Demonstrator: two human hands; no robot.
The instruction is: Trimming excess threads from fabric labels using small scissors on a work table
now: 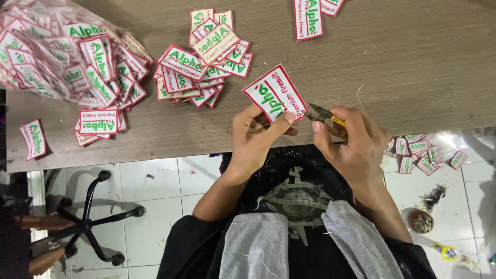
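Head view: at frame centre the left hand (256, 135) pinches a white patch (275, 93) with red border by its lower edge; the right hand (347, 138) grips small snips (323, 114), tips touching its corner. A slip could nick the border stitching or the thumb.

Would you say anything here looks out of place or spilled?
Yes: a cluster of patches lies on the tiled floor right of the table, away from the table's piles, beside scraps and a small bowl. The left hand holds one patch; the right hand holds snips.
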